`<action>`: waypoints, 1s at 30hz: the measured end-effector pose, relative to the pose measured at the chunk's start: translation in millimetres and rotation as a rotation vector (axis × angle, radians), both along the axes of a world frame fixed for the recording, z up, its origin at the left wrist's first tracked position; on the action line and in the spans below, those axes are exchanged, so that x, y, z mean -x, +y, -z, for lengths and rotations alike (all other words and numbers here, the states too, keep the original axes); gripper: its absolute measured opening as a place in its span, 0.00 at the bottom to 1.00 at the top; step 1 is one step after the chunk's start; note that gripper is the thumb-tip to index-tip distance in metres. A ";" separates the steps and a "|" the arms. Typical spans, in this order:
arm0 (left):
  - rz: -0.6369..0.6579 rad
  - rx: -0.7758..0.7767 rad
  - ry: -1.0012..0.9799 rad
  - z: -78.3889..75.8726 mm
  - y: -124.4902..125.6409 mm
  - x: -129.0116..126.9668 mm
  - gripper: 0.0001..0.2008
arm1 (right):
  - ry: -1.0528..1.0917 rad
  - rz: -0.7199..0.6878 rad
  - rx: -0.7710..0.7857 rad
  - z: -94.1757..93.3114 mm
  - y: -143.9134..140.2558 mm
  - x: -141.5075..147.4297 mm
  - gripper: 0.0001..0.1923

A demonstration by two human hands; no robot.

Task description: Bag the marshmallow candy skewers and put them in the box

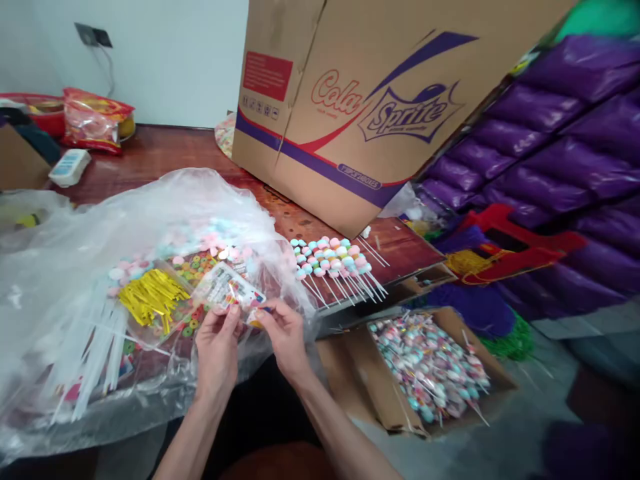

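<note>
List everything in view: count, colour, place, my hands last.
table: one, brown, centre
carton: one, brown, back
wall: one, pale, back
plastic sheeting: count unclear, translucent, left
printed wrapper: one, multicoloured, centre
ties: many, yellow, left of wrapper
slim sticks: many, white, left of ties
small rings: many, mixed colours, beside ties
beaded sticks: many, pastel, right of sheeting
open box: one, brown, lower right
wrapped sticks: many, mixed colours, in open box
packet: one, red, upper left
bowl: one, red, beside packet
small pack: one, white, near packet
puffy packs: several, purple, right
frame: one, red, right
cord: one bundle, yellow, right
left hand: one, bare, pinching wrapper
right hand: one, bare, at wrapper, hold unclear
</note>
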State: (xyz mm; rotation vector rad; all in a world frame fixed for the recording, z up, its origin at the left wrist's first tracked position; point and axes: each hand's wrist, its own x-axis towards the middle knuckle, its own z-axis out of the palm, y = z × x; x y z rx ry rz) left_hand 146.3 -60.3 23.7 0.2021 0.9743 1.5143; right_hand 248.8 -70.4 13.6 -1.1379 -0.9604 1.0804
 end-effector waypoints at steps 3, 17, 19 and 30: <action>0.002 -0.030 0.025 -4.0 0.0 -11.1 0.21 | -0.110 0.056 -0.003 -1.4 0.9 -7.2 0.15; 0.066 0.078 0.019 -6.4 9.0 -20.0 0.20 | -0.440 0.138 -0.140 -6.6 4.3 -47.3 0.18; 0.041 0.059 0.037 -7.1 10.3 -24.0 0.20 | -0.466 0.229 -0.123 -5.9 7.6 -60.3 0.18; -0.003 0.054 0.085 1.7 25.4 -16.8 0.20 | -1.336 0.705 0.071 20.1 24.4 -175.5 0.11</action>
